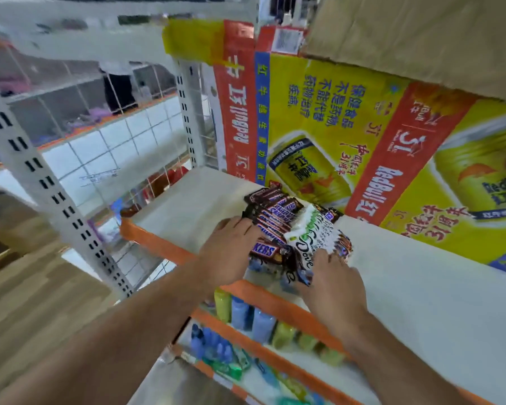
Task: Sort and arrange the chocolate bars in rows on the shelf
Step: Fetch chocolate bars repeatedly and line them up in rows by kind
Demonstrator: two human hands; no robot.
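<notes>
A pile of brown Snickers bars (275, 213) lies on the white shelf (187, 206) near its orange front edge. White Dove bars (311, 238) lie across the pile's right side, over more brown bars. My left hand (231, 249) presses against the left side of the pile, fingers curled around the nearest Snickers bars. My right hand (330, 276) rests on the near right end of the Dove bars, fingers bent over them. The bars beneath both hands are partly hidden.
Large yellow and red Red Bull cartons (348, 135) stand at the back of the shelf, a brown cardboard box (421, 33) on top. Lower shelves hold coloured bottles (246, 314). A white slotted upright (41, 182) stands to the left, wooden floor beneath it.
</notes>
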